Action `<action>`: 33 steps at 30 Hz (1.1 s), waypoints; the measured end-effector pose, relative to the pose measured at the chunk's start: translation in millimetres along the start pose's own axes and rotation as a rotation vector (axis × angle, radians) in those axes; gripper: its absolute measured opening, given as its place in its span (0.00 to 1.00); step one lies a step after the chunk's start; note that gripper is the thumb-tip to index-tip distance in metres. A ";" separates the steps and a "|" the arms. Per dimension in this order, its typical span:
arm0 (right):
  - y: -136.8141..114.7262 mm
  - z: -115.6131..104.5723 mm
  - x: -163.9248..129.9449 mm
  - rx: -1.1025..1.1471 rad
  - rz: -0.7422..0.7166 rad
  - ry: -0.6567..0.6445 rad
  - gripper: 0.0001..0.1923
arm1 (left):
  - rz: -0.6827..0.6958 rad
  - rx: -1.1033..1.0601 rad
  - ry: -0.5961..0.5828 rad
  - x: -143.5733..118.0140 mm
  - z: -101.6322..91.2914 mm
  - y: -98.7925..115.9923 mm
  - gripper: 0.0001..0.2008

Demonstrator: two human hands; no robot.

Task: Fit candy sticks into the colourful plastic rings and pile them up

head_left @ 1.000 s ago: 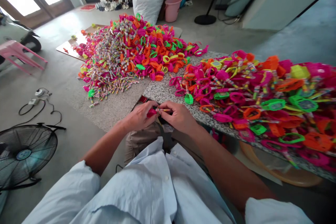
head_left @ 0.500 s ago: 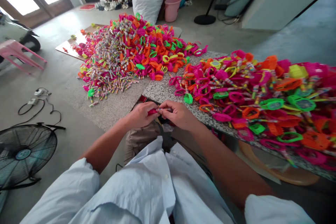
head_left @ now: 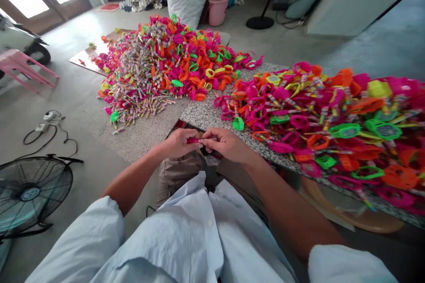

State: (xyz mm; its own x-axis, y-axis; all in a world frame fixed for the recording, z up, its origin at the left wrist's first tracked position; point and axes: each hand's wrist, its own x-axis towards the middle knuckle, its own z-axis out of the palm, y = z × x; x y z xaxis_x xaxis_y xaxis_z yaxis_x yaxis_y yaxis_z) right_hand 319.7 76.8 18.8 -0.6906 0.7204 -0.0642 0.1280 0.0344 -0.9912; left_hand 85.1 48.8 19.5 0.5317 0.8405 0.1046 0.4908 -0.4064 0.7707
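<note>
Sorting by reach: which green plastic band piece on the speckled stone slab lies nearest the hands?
The lone green plastic band piece at the pile's near left edge, just beyond the right hand; the other green ones lie farther right.

Left hand and right hand are held together at the granite table edge; a small pink piece is pinched between their fingertips; heaps of neon plastic bands are spread on the table just beside; a second heap is seen further back; a floor fan is seen at left.
</note>
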 end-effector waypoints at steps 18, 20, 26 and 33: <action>-4.7 -118.5 15.8 -0.746 -0.026 0.985 0.17 | -0.284 0.287 0.507 14.2 -29.8 -110.3 0.18; -14.8 -167.3 20.9 -0.877 0.049 1.205 0.19 | -0.472 0.529 0.514 11.8 -53.0 -134.0 0.17; -25.6 -244.3 31.2 -1.073 0.617 1.163 0.20 | -0.563 0.692 0.380 10.0 -85.2 -168.9 0.17; -3.4 -172.6 90.1 -1.330 0.225 0.822 0.20 | -0.531 0.706 0.374 21.3 -81.4 -184.3 0.22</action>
State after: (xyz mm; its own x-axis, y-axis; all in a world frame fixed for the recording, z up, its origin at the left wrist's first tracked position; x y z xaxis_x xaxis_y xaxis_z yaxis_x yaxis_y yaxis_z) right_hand 379.9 261.1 36.4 -0.0695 0.9428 0.3261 0.9835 0.1195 -0.1357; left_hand -50.2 170.8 -69.1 -0.0745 0.9876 0.1385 0.9720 0.0409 0.2312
